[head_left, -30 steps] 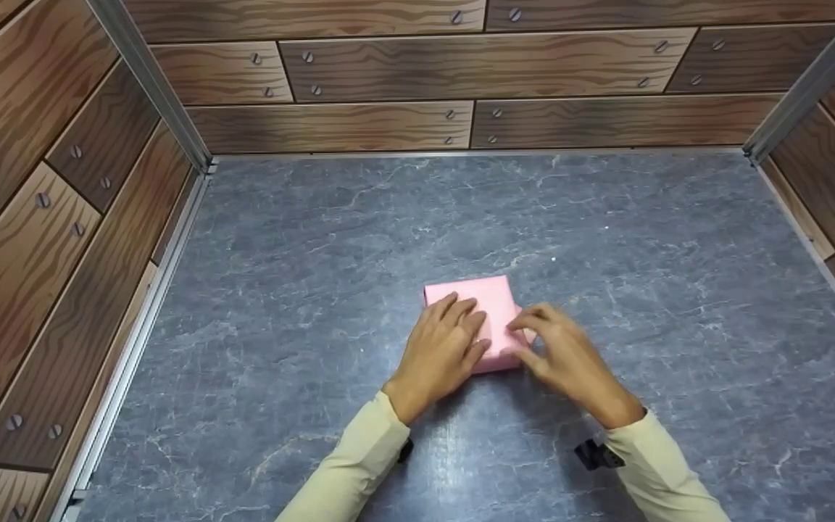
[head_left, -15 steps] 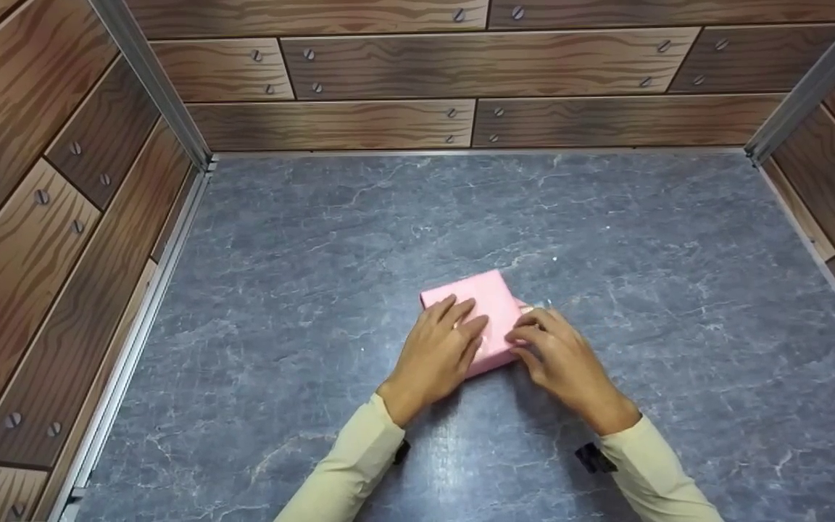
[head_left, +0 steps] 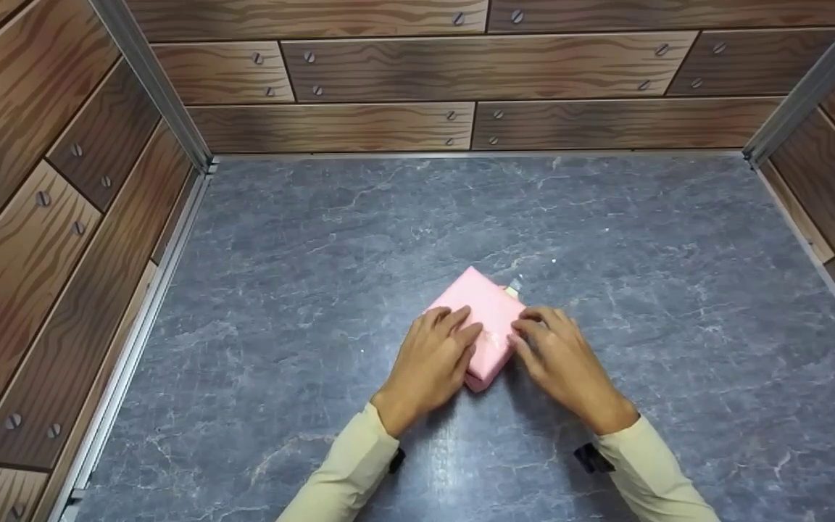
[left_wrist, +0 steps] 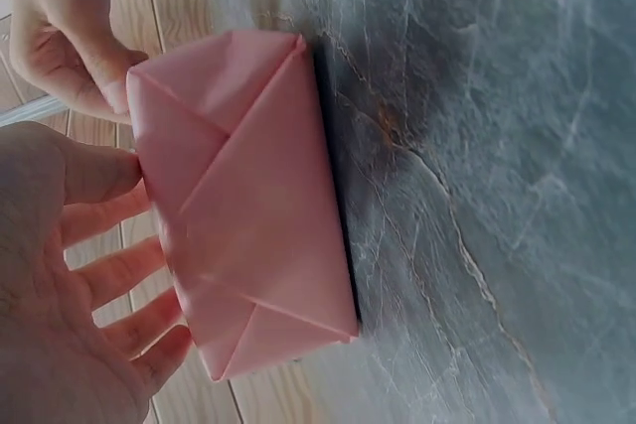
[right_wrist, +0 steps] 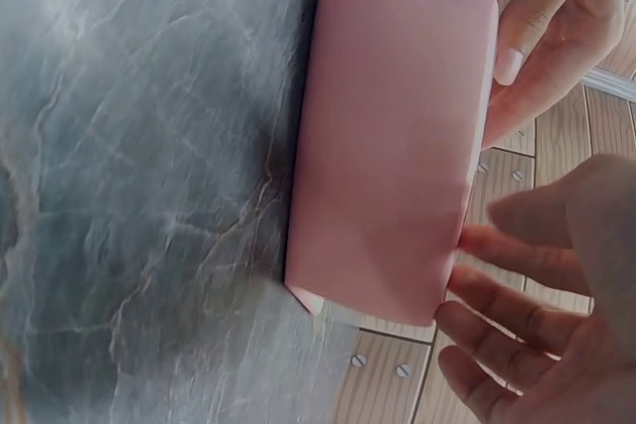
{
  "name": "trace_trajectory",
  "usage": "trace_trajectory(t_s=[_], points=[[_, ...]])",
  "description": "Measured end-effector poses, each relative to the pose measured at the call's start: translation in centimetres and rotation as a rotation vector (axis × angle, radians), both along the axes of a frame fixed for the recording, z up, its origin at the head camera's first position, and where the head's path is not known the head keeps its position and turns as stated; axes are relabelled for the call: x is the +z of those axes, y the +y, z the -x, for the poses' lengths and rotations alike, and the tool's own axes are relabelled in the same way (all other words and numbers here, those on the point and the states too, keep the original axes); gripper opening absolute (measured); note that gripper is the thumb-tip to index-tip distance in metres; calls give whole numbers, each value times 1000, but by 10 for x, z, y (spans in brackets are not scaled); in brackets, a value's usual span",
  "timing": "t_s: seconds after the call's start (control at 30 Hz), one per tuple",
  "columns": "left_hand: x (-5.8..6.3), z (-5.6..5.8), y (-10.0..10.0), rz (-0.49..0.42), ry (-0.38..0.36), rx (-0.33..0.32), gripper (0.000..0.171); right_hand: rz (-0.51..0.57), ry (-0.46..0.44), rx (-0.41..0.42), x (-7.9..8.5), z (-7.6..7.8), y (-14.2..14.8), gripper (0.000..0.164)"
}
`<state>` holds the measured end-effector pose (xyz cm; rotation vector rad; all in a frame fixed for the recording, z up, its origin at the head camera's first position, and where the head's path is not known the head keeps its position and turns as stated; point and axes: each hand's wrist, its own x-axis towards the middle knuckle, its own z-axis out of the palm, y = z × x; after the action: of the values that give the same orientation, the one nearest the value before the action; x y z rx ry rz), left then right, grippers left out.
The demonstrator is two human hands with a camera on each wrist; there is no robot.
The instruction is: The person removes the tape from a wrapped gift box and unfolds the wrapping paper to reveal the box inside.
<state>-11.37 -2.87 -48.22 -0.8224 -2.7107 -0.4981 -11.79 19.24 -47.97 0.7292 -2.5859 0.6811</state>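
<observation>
Resting on the grey marbled surface (head_left: 316, 275), a pink paper-wrapped box (head_left: 486, 308) lies turned cornerwise near the middle, between both hands. The left hand (head_left: 432, 362) lays nearly straight fingers (left_wrist: 109, 275) on its top, touching without gripping. The right hand (head_left: 562, 362) presses relaxed fingers (right_wrist: 507, 250) against the box's right edge. Folded triangular flaps show on one end in the left wrist view.

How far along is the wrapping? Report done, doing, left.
Done: pink paper covers the box, and one end is folded into triangular flaps. In hand: left hand and right hand press its sides. Left: a small flap sticks out at one corner.
</observation>
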Motion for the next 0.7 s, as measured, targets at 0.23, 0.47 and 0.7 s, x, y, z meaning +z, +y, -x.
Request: trace_trajectory(t_s=[0.23,0.47,0.7], points=[[0,-4,0,5,0,12,29,14,-152,-23,0,0,-2,53],[1,-3,1,-8,21,11,25,142,-284,-2,-6,5,2,68],[0,-2,1,-11,3,-6,28,208,-222,35,-10,9,7,61]])
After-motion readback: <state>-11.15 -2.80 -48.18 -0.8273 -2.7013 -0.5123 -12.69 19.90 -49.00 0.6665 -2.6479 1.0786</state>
